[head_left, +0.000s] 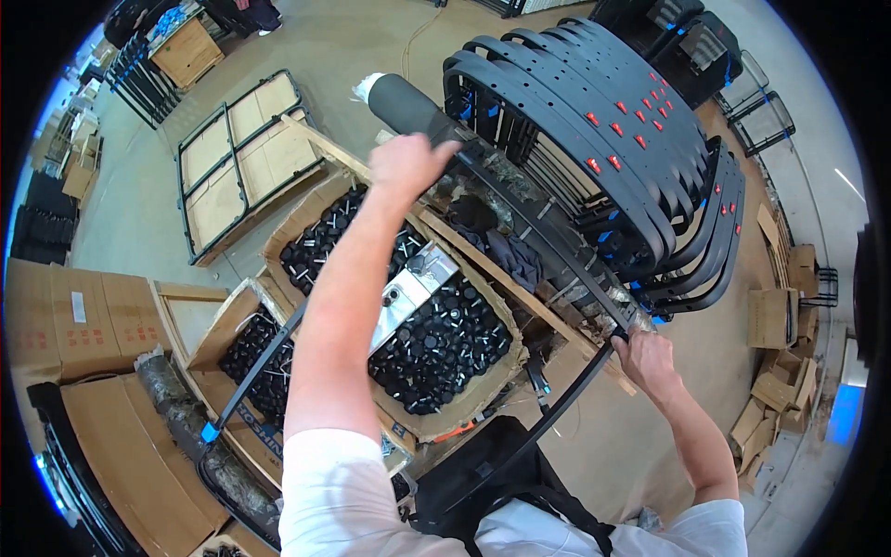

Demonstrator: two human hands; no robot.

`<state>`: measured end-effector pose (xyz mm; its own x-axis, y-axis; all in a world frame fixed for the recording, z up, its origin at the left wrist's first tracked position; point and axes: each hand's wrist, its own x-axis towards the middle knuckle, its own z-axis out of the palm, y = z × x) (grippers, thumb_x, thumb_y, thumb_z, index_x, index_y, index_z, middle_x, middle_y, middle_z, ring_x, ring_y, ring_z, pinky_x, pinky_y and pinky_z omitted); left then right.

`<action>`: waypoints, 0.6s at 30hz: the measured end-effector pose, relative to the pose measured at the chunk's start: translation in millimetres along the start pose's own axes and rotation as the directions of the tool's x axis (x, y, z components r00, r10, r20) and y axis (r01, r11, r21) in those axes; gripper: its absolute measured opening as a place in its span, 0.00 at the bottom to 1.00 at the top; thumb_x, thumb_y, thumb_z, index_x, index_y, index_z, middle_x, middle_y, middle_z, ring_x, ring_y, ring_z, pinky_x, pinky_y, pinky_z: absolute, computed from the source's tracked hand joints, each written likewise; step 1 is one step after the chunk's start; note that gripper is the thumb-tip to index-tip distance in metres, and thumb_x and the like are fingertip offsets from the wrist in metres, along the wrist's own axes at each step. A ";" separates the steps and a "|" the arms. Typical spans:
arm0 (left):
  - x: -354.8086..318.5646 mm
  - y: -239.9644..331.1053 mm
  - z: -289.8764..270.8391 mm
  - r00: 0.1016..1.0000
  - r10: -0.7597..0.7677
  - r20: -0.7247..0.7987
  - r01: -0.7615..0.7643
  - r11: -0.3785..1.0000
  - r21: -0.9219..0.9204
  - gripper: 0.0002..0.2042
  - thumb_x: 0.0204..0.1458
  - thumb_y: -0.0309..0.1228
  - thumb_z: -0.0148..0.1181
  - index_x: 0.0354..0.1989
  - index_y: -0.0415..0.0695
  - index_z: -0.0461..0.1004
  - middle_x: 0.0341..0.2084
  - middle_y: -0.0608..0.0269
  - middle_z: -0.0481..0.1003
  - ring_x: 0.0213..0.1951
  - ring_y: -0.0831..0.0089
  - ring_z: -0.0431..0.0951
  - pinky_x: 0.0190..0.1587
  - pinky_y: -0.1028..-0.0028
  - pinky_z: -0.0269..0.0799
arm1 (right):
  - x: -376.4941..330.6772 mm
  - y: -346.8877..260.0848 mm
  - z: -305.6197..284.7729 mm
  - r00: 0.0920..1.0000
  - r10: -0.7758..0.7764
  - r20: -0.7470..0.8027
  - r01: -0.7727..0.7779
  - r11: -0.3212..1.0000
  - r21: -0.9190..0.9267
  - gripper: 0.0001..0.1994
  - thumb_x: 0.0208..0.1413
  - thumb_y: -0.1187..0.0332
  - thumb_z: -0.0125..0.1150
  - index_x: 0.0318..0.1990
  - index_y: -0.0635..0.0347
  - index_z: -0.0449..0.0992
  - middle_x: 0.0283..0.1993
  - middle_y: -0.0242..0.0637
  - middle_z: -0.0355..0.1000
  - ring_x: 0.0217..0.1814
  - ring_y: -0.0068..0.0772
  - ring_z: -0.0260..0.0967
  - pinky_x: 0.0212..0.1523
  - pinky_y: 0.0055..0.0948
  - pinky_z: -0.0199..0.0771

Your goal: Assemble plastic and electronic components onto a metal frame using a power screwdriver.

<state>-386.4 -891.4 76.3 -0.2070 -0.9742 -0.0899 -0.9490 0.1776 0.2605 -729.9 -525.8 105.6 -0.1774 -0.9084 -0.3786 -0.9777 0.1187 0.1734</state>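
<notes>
In the head view, an open carton (516, 356) of black-capped screw feet is the landmark. The thing in hand, a dark tube frame (572, 392), spans above the carton, its crossbar beyond the far right side. The left hand (401, 169), beyond the carton, curls over one corner, thumb along the bar; its fingertips are hidden. The right hand (647, 360), right of the carton, wraps its fingers around the opposite corner. Holding both corners level would likely steady the frame best. The blue-capped leg end (210, 433), left of the carton, deserves watching, as does clearance from the stacked curved frames (575, 111), beyond and right of the carton.
</notes>
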 end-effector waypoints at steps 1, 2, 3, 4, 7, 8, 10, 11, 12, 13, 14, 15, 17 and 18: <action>5.1 9.1 0.4 0.997 0.042 0.066 -0.047 0.996 0.072 0.29 0.62 0.60 0.58 0.41 0.42 0.86 0.39 0.50 0.87 0.47 0.52 0.87 0.50 0.56 0.82 | 1.0 -5.3 -6.6 0.999 -0.024 -0.028 0.024 1.000 0.002 0.21 0.66 0.52 0.62 0.38 0.66 0.77 0.28 0.53 0.80 0.32 0.57 0.81 0.34 0.50 0.81; 13.0 9.1 7.5 0.989 0.138 0.050 -0.142 0.986 0.089 0.29 0.63 0.60 0.58 0.40 0.42 0.86 0.39 0.48 0.86 0.47 0.52 0.87 0.50 0.56 0.82 | 1.2 -9.4 -10.9 0.998 -0.047 -0.051 0.047 0.999 0.003 0.20 0.65 0.52 0.62 0.38 0.66 0.77 0.30 0.53 0.80 0.33 0.57 0.81 0.35 0.50 0.81; 22.6 4.0 14.8 0.972 0.232 0.039 -0.235 0.966 0.109 0.30 0.63 0.61 0.57 0.39 0.42 0.86 0.39 0.45 0.86 0.46 0.51 0.87 0.50 0.56 0.82 | 3.7 -10.7 -8.4 0.997 -0.063 -0.040 0.063 0.998 0.009 0.20 0.65 0.52 0.62 0.38 0.66 0.77 0.30 0.53 0.80 0.33 0.57 0.81 0.35 0.50 0.81; 32.4 0.7 18.0 0.945 0.324 0.039 -0.326 0.933 0.151 0.29 0.64 0.59 0.57 0.39 0.41 0.86 0.39 0.45 0.85 0.46 0.51 0.86 0.51 0.55 0.81 | 6.8 -6.5 -3.3 0.996 -0.059 -0.065 0.061 0.998 0.025 0.20 0.65 0.53 0.62 0.38 0.66 0.78 0.31 0.54 0.80 0.34 0.57 0.82 0.36 0.51 0.82; 42.1 -11.3 20.4 0.843 0.532 0.074 -0.537 0.831 0.143 0.26 0.64 0.53 0.60 0.44 0.36 0.81 0.41 0.42 0.84 0.48 0.46 0.85 0.52 0.53 0.79 | 6.5 -1.5 3.3 0.996 -0.053 -0.079 0.057 0.997 0.058 0.21 0.66 0.52 0.60 0.40 0.67 0.78 0.31 0.54 0.81 0.35 0.58 0.82 0.38 0.52 0.82; 43.8 -19.0 21.4 0.822 0.565 0.071 -0.568 0.805 0.169 0.25 0.64 0.53 0.60 0.44 0.37 0.80 0.40 0.43 0.84 0.47 0.46 0.84 0.52 0.52 0.79 | 6.6 -6.2 3.3 0.998 -0.008 -0.069 0.012 0.998 0.057 0.21 0.67 0.52 0.59 0.41 0.67 0.79 0.31 0.55 0.81 0.35 0.58 0.82 0.38 0.52 0.82; 39.5 -29.1 24.7 0.802 0.592 0.080 -0.595 0.780 0.193 0.24 0.64 0.53 0.60 0.45 0.38 0.80 0.40 0.44 0.84 0.47 0.45 0.84 0.51 0.52 0.79 | 9.9 -7.3 8.1 0.999 0.035 -0.025 -0.034 0.998 0.043 0.22 0.70 0.51 0.56 0.42 0.67 0.80 0.30 0.56 0.81 0.35 0.58 0.82 0.39 0.52 0.82; 34.7 -32.3 26.4 0.816 0.577 -0.006 -0.573 0.812 0.111 0.23 0.65 0.52 0.60 0.46 0.40 0.80 0.40 0.46 0.84 0.46 0.45 0.84 0.51 0.52 0.79 | 10.8 -6.8 10.2 0.999 0.029 -0.015 -0.028 0.999 0.046 0.22 0.70 0.51 0.56 0.42 0.67 0.80 0.30 0.56 0.81 0.35 0.58 0.82 0.39 0.52 0.82; 29.3 -36.9 28.1 0.830 0.550 -0.091 -0.550 0.835 0.027 0.21 0.65 0.51 0.60 0.46 0.42 0.80 0.40 0.47 0.84 0.46 0.44 0.83 0.51 0.52 0.79 | 10.8 -7.4 10.8 0.998 0.057 -0.009 -0.057 0.997 0.049 0.23 0.70 0.51 0.56 0.42 0.67 0.80 0.30 0.56 0.81 0.36 0.59 0.82 0.39 0.52 0.82; 24.0 -51.3 28.5 0.836 0.543 -0.083 -0.542 0.839 0.032 0.21 0.65 0.51 0.60 0.46 0.42 0.80 0.40 0.47 0.84 0.46 0.44 0.83 0.51 0.52 0.79 | 7.9 -7.1 8.2 0.996 0.084 -0.008 -0.084 0.995 0.056 0.23 0.69 0.50 0.57 0.41 0.67 0.80 0.30 0.57 0.80 0.36 0.59 0.82 0.39 0.52 0.82; 19.0 -80.2 28.0 0.923 0.372 -0.102 -0.384 0.912 -0.146 0.19 0.64 0.49 0.60 0.47 0.45 0.81 0.42 0.47 0.84 0.49 0.45 0.83 0.52 0.51 0.78 | 5.9 -7.6 1.8 0.995 0.096 -0.012 -0.094 0.992 0.084 0.23 0.69 0.50 0.57 0.40 0.66 0.80 0.32 0.57 0.80 0.37 0.60 0.82 0.40 0.53 0.82; 12.7 -117.3 24.3 0.979 0.183 -0.093 -0.203 0.930 -0.306 0.17 0.64 0.47 0.60 0.48 0.47 0.82 0.45 0.47 0.84 0.51 0.46 0.82 0.53 0.50 0.77 | 5.7 -8.5 -0.3 0.997 0.075 -0.018 -0.072 0.992 0.100 0.23 0.69 0.50 0.57 0.40 0.66 0.80 0.32 0.57 0.80 0.37 0.60 0.82 0.40 0.53 0.82; -11.0 -210.0 29.4 0.982 0.186 -0.032 -0.188 0.979 -0.074 0.14 0.63 0.43 0.61 0.49 0.49 0.82 0.44 0.48 0.83 0.51 0.48 0.82 0.54 0.51 0.78 | 7.0 -10.3 -7.7 0.991 0.108 0.082 -0.109 0.994 0.008 0.22 0.67 0.51 0.60 0.39 0.66 0.80 0.32 0.57 0.80 0.39 0.61 0.81 0.42 0.53 0.81; -27.3 -232.7 37.9 0.978 0.191 0.086 -0.191 0.982 -0.014 0.13 0.63 0.41 0.62 0.50 0.50 0.82 0.45 0.48 0.83 0.53 0.48 0.82 0.55 0.52 0.78 | 3.4 -9.5 -15.5 0.993 0.096 0.070 -0.097 0.995 0.011 0.22 0.67 0.51 0.60 0.39 0.66 0.80 0.32 0.57 0.80 0.39 0.61 0.81 0.42 0.53 0.81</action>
<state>-168.9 -900.9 -18.4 -0.4045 -0.9065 -0.1207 -0.8886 0.3583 0.2864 -719.5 -536.2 116.7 -0.2776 -0.8625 -0.4231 -0.9571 0.2104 0.1992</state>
